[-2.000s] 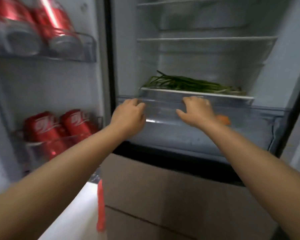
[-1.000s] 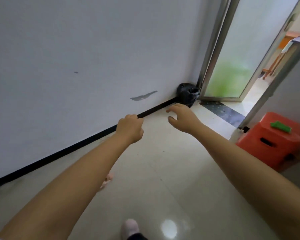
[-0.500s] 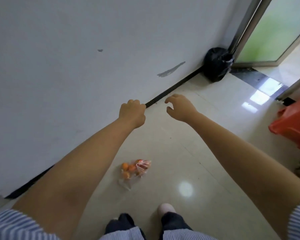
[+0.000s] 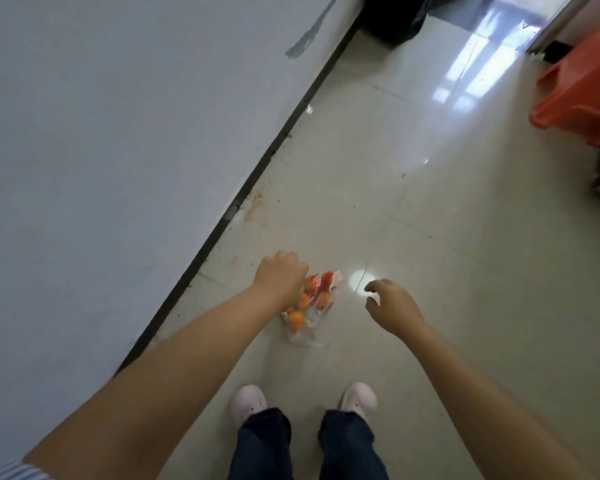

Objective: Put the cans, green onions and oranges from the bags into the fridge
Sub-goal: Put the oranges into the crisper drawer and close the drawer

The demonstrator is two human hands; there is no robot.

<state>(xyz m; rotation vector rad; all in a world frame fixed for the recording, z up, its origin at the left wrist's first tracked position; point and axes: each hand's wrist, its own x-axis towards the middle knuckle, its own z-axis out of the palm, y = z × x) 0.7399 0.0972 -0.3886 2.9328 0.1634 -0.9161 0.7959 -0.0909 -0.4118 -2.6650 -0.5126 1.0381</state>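
Having turned from the fridge, I now stand over the bag of oranges (image 4: 307,306) on the floor beside the wall (image 4: 118,150), left hand (image 4: 280,277) curled above it, right hand (image 4: 392,306) loosely open, both holding nothing, ready to lift more.

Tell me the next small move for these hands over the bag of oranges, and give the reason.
Probably lower the left hand onto the bag of oranges and grip its top. The bag lies on the floor in front of the shoes, the left hand is above it with fingers curled but seemingly holding nothing, and the right hand hovers beside it with nothing in it.
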